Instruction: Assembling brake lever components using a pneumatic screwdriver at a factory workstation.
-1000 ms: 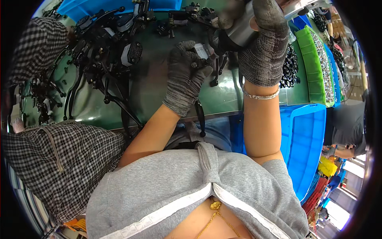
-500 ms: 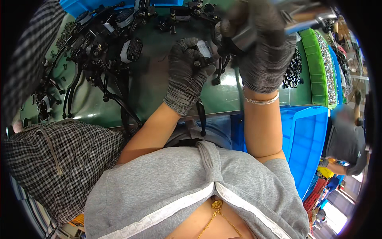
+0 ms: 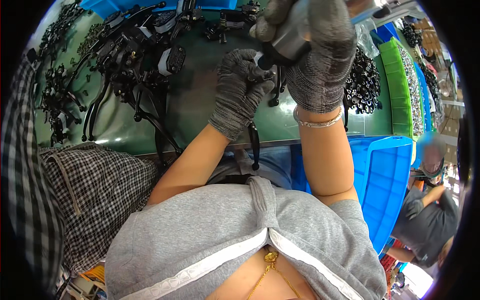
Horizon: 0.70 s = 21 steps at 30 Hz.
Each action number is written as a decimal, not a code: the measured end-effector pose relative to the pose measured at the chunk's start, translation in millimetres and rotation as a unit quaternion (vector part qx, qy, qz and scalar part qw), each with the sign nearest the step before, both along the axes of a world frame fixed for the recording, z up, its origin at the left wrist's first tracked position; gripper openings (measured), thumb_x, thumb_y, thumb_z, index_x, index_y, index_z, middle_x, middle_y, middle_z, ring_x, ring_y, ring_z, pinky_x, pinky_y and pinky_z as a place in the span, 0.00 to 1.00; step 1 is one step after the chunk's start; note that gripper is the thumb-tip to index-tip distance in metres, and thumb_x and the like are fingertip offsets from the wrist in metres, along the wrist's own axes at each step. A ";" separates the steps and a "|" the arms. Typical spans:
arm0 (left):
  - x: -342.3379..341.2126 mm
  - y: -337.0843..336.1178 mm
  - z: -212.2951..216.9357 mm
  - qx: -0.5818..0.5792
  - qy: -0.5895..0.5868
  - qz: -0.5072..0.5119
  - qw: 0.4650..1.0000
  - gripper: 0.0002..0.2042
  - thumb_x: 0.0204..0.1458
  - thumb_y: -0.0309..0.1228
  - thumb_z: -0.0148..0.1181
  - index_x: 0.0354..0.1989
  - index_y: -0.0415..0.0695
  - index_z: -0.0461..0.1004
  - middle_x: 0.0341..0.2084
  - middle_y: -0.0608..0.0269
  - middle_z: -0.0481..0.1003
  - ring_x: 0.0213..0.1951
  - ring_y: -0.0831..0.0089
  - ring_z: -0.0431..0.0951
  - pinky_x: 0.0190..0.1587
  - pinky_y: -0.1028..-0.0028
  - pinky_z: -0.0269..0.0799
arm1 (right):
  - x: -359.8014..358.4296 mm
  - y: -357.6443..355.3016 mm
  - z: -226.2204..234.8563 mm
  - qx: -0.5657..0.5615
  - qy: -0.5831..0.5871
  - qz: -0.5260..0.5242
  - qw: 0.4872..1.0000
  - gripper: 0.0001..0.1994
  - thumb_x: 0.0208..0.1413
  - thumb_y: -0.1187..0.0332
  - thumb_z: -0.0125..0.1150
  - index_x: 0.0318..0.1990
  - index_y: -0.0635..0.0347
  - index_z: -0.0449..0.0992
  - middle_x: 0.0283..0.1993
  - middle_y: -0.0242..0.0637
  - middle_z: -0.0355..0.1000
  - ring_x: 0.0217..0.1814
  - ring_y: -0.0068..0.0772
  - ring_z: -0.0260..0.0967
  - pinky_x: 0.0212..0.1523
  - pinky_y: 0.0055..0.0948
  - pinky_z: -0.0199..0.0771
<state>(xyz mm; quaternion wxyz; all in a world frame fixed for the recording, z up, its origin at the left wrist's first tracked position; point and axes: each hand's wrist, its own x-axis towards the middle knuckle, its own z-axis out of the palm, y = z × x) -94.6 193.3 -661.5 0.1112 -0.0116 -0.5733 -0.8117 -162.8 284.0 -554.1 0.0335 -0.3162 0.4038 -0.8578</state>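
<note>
Reaches forward over a green desk in a grey top, with a silvery bracelet on the right wrist. Clamps the gloved left hand around a black lever assembly, at the middle of the desk, thumb and fingers closed about the part. Wraps the gloved right hand tightly around a silver cylindrical tool, just right of and beyond the left hand. Aims its black nose leftward at the assembly, close in; cannot tell touching from just short of touching. Shows a long black lever below the left wrist, down past the near edge; cannot tell, behind the glove, whether joined to the assembly.

To the left, a tangled heap of black levers, near a far blue tray. To the right, a pile of small black parts, then a green bin of shiny pieces. Near right, a blue crate. Far left, a co-worker's checked sleeve.
</note>
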 end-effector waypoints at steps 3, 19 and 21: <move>-4.5 -8.6 -16.8 -0.181 0.090 0.059 0.978 0.26 0.41 0.17 0.69 0.51 0.41 0.68 0.34 0.64 0.72 0.42 0.72 0.74 0.48 0.69 0.76 | 14.4 -13.7 0.6 -0.031 0.022 -0.071 0.997 0.14 0.61 0.65 0.63 0.50 0.60 0.70 0.30 0.41 0.73 0.27 0.33 0.75 0.23 0.26 0.74; -13.3 -2.5 -4.9 -0.149 -0.009 0.109 0.983 0.21 0.54 0.36 0.67 0.51 0.39 0.71 0.43 0.55 0.72 0.42 0.64 0.75 0.51 0.66 0.74 | 31.0 27.5 61.9 0.049 -0.003 -0.238 0.970 0.16 0.58 0.55 0.67 0.43 0.58 0.76 0.30 0.33 0.75 0.27 0.27 0.74 0.27 0.24 0.75; -29.4 -15.9 1.6 -0.196 -0.042 0.082 0.976 0.22 0.55 0.40 0.66 0.52 0.39 0.71 0.45 0.52 0.73 0.45 0.59 0.75 0.54 0.63 0.72 | 27.0 48.1 48.7 0.092 0.078 -0.322 0.939 0.15 0.57 0.56 0.67 0.42 0.58 0.76 0.30 0.32 0.74 0.26 0.26 0.73 0.27 0.24 0.74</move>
